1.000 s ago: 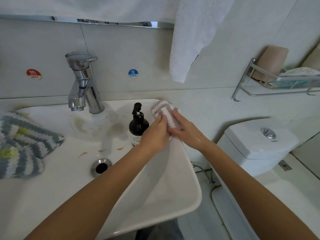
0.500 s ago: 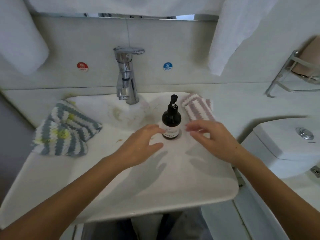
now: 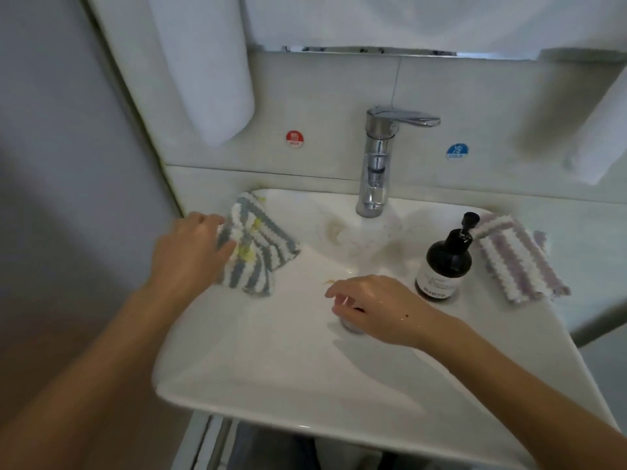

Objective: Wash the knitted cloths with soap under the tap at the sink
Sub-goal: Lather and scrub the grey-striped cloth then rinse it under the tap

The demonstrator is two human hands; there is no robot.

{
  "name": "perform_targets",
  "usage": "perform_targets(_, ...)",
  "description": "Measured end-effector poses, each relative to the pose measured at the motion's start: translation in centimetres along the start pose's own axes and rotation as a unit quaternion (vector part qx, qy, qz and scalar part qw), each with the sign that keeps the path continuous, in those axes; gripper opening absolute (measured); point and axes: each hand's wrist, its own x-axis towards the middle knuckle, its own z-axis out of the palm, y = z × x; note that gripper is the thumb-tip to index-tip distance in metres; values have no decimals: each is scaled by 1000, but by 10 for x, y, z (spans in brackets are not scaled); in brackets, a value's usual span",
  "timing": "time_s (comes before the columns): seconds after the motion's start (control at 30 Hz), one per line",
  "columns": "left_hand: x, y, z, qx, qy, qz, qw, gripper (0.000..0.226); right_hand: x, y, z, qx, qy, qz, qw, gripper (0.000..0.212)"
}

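A grey, white and yellow striped knitted cloth (image 3: 258,249) lies on the left rim of the white sink (image 3: 271,361). My left hand (image 3: 191,252) rests on its left edge, fingers curling onto it. My right hand (image 3: 376,307) hovers low over the drain in the basin, fingers loosely bent and holding nothing. A pink and white striped knitted cloth (image 3: 515,259) lies on the right rim. A dark soap pump bottle (image 3: 446,262) stands just left of it. The chrome tap (image 3: 376,164) stands at the back with no water running.
White towels (image 3: 203,62) hang above on the left and right of the wall. Red hot and blue cold stickers flank the tap. Brownish stains mark the basin below the spout. A grey wall stands close on the left.
Both hands let go of the pink cloth and left it on the right rim. My left hand swung left onto the grey striped cloth. My right hand dropped over the drain. The view panned left.
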Motion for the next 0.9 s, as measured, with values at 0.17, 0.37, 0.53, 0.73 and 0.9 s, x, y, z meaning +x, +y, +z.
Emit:
perform_targets(0.17, 15, -12, 9, 20, 15, -22, 999, 23, 7, -2, 9, 25, 0, 0, 1000, 28)
perform_targets(0.37, 11, -9, -6, -10, 137, 16, 990, 14, -1, 9, 14, 55, -12, 22, 998, 28)
perform_targets(0.53, 5, 9, -51, -33, 222, 36, 974, 12, 3, 13, 10, 94, 17, 49, 994, 26)
perform_targets(0.73, 8, 40, -70, -185, 120, 47, 974, 12, 3, 17, 1, 197, 132, 54, 970, 28)
perform_targets(0.9, 14, 69, -38, -298, -28, 134, 945, 25, 2, 21, -7, 350, 206, 74, 911, 45)
